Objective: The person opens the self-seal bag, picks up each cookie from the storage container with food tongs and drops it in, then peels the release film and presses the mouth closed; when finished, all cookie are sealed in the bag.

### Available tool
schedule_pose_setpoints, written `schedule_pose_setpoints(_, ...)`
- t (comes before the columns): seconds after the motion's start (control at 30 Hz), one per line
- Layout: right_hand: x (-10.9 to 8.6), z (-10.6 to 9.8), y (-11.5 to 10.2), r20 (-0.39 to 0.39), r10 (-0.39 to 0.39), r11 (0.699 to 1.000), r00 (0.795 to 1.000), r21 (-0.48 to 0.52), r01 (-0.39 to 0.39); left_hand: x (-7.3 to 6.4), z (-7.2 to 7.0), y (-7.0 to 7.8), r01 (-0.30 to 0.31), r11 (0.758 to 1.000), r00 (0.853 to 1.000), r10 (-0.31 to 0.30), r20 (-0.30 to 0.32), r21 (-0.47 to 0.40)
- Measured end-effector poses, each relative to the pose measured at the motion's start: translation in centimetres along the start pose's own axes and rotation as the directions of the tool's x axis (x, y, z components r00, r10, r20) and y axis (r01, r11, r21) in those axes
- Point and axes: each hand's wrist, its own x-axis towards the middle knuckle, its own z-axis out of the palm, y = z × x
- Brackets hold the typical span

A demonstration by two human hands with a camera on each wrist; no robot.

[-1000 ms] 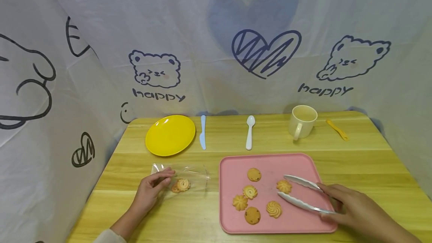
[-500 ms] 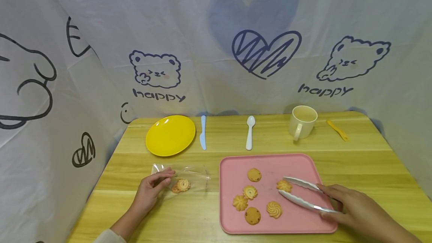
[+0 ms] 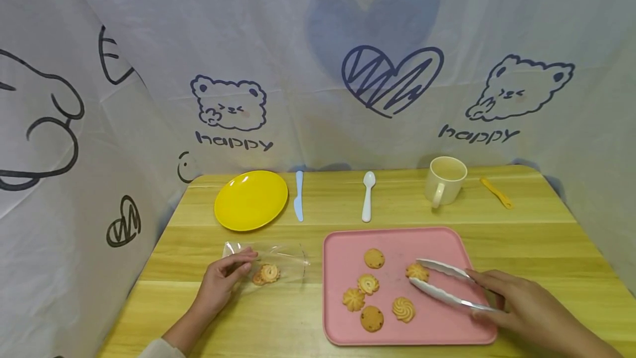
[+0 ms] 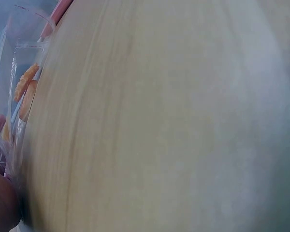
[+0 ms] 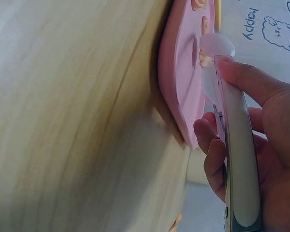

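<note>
“On the right half of the pink, rectangular, low-rimmed tray [image 3: 348, 247]: what is listed?”

“One golden, flower-edged cookie [image 3: 417, 270], between the tips of the silver-coloured metal tongs [image 3: 442, 295]. Bare right hand [image 3: 517, 300]: thumb and fingers clasped about the tongs.”

“Latest alteration?”

“Gap between the tips: narrower than in the first frame. Near tip: now overlapping the cookie's near edge. Cookie: seemingly a trace farther left and back.”

“Bearing on the work?”

“Judged only: the tongs' hold is nearly made or just made. Whether the cookie has left the tray surface cannot be told.”

“Bare left hand [image 3: 223, 275]?”

“Thumb and fingers pinching the left end of the clear, flat plastic bag [image 3: 290, 261], which lies on the yellowish wood-grain tabletop [image 3: 298, 325]. Contents: at least two golden, ridged cookies [image 3: 270, 273]. Pose as in the earlier frame.”

“Remaining stock, and any difference?”

“Five round, golden-brown cookies [image 3: 371, 319], on the tray, all left of the one in the tongs. Along the back: round, glossy yellow plate [image 3: 250, 200]; pale-blue knife [image 3: 298, 198]; white spoon [image 3: 367, 198]; cream-coloured mug [image 3: 444, 184]; slim orange-yellow stick [image 3: 496, 192]. No rearrangement since the first frame.”
</note>
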Motion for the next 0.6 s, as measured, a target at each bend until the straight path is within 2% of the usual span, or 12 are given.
schedule_pose_setpoints(0.17,0.4,-0.2,-0.3,0.004,0.004,1.000,1.000,0.012,-0.004,0.0,0.0,0.0,0.008,1.000,1.000,-0.008,0.001,-0.001)
schedule_pose_setpoints(0.4,1.4,-0.1,-1.0,-0.058,-0.055,0.997,0.997,-0.059,0.052,-0.1,0.0,0.0,0.007,1.000,1.000,-0.007,-0.004,0.001)
schedule_pose_setpoints(0.6,2.7,-0.1,-1.9,-0.055,-0.126,0.992,0.990,-0.009,0.126,0.1,0.0,0.1,0.013,1.000,1.000,-0.013,-0.007,0.004)
